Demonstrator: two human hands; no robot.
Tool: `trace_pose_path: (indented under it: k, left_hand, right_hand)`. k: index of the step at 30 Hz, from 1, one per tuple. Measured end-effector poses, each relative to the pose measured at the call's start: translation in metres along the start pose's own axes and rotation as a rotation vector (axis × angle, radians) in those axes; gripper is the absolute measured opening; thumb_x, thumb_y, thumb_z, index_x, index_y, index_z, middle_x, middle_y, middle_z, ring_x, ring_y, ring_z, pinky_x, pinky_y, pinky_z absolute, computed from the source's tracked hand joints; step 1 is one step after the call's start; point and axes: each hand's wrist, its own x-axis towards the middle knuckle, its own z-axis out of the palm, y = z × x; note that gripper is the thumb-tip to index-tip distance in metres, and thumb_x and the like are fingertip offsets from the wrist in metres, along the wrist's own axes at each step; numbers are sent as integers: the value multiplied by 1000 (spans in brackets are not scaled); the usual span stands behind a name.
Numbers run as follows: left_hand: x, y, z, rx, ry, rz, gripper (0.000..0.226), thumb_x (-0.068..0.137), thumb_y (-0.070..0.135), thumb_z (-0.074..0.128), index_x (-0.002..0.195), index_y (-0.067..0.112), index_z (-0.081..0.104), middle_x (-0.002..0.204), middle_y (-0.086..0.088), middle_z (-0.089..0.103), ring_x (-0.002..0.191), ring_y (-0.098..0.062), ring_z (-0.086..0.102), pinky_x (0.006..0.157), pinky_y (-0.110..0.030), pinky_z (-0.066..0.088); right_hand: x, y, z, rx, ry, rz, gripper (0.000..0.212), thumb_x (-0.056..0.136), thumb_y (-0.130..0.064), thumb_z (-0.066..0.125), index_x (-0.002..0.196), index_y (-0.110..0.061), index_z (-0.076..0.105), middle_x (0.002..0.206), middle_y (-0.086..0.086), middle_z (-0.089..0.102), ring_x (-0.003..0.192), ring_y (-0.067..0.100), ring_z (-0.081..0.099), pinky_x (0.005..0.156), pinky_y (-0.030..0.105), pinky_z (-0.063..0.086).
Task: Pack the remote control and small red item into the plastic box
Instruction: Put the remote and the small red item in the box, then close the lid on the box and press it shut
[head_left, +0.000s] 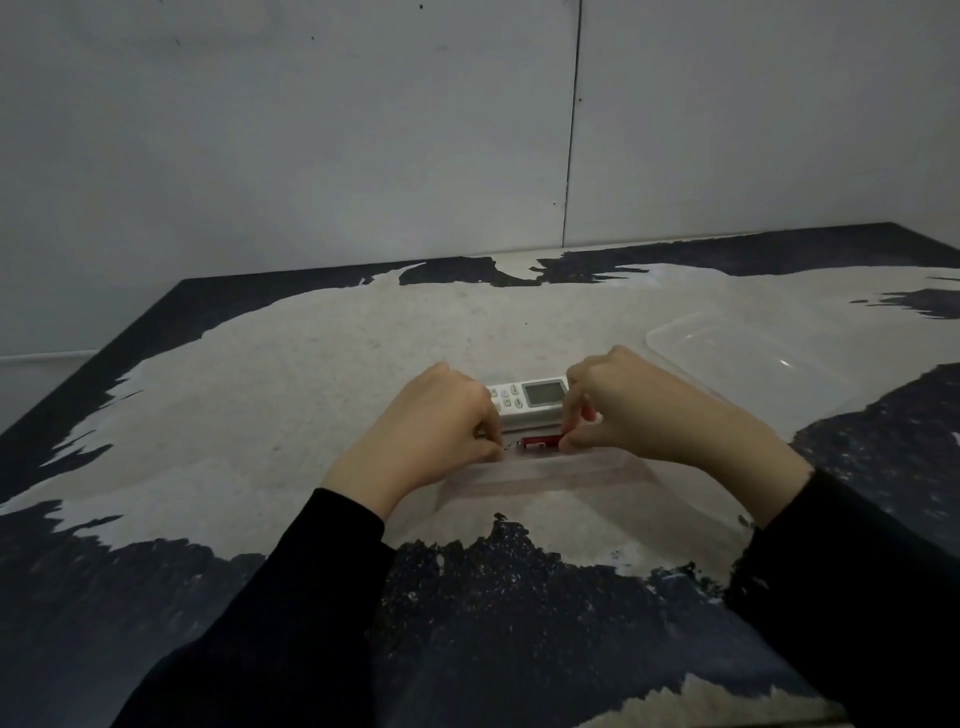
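Note:
A clear plastic box (540, 475) sits on the table in front of me. A white remote control (530, 397) with a grey display lies across its far side, and a small red item (540, 442) lies just nearer. My left hand (441, 415) pinches at the red item's left end, fingers curled, and covers the remote's left end. My right hand (639, 405) pinches the red item's right end and hides the remote's right end. Whether the remote rests inside the box or on its rim is unclear.
A clear plastic lid (753, 358) lies on the table at the right, beyond my right hand. The table (311, 364) has a worn dark-and-pale surface and meets a grey wall at the back. Black sleeves cover both forearms.

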Motion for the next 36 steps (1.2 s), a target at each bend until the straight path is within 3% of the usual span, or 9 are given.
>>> trace_pose_path:
  k: [4, 8, 12, 18, 21, 25, 27, 32, 36]
  left_hand:
    - [-2, -5, 0, -87, 33, 11, 26, 81, 46, 63, 85, 25, 77, 60, 10, 58, 55, -4, 47, 51, -20, 30]
    - [-7, -18, -2, -98, 248, -18, 29, 87, 39, 56, 85, 17, 75, 67, 3, 58, 61, -12, 48, 67, -32, 41]
    - [-6, -33, 6, -242, 442, -226, 21, 88, 30, 56, 94, 15, 70, 84, -1, 62, 79, -17, 56, 74, -32, 45]
    - [-11, -33, 27, -762, 331, -450, 15, 91, 25, 55, 100, 24, 66, 95, 6, 65, 90, -11, 62, 77, -33, 56]
    - [-12, -33, 30, -853, 344, -477, 15, 90, 24, 55, 101, 23, 66, 94, 1, 67, 90, -16, 64, 81, -42, 57]
    - [-12, -36, 33, -874, 357, -473, 16, 91, 24, 54, 100, 24, 66, 96, -3, 67, 93, -20, 64, 84, -45, 55]
    - [-12, -39, 34, -905, 339, -469, 17, 91, 26, 53, 100, 24, 67, 97, -5, 68, 95, -22, 64, 86, -45, 54]
    - [-8, -39, 31, -1091, 347, -574, 50, 91, 56, 38, 99, 19, 71, 98, -5, 72, 96, -19, 65, 84, -34, 51]
    - [-8, -39, 33, -1152, 341, -553, 41, 87, 53, 48, 95, 20, 72, 89, -2, 74, 88, -21, 67, 75, -32, 52]
  right_hand:
    - [-2, 15, -7, 205, 59, 77, 35, 76, -55, 55, 85, -26, 73, 76, -7, 63, 68, 8, 56, 67, 28, 49]
    - [-4, 63, 5, 121, 391, 484, 39, 78, -50, 60, 102, -19, 65, 99, 5, 65, 94, 25, 59, 80, 40, 49]
    - [-18, 97, 25, 46, 97, 791, 71, 73, -64, 58, 124, -16, 50, 123, 14, 56, 112, 37, 51, 91, 45, 44]
    - [-10, 90, 18, -103, 242, 671, 24, 89, -20, 47, 108, -9, 58, 100, 22, 62, 88, 41, 59, 70, 39, 45]
    - [-9, 76, -5, -230, 520, 546, 16, 87, -3, 43, 99, -6, 54, 81, 20, 63, 65, 37, 54, 55, 35, 36]
    - [-1, 43, -44, -30, 826, 300, 22, 94, -16, 37, 106, -11, 55, 95, 14, 67, 73, 39, 59, 57, 40, 44]
    - [13, 34, -52, 99, 740, 158, 29, 95, -24, 33, 111, -14, 55, 105, 10, 65, 84, 33, 60, 68, 42, 49]
    - [56, 14, -19, 391, 200, -41, 26, 95, -19, 44, 108, -17, 66, 100, 6, 68, 87, 20, 58, 76, 31, 43]
    - [76, 0, 12, 350, 90, -55, 28, 95, -19, 44, 111, -17, 66, 101, 8, 65, 86, 14, 52, 76, 27, 36]
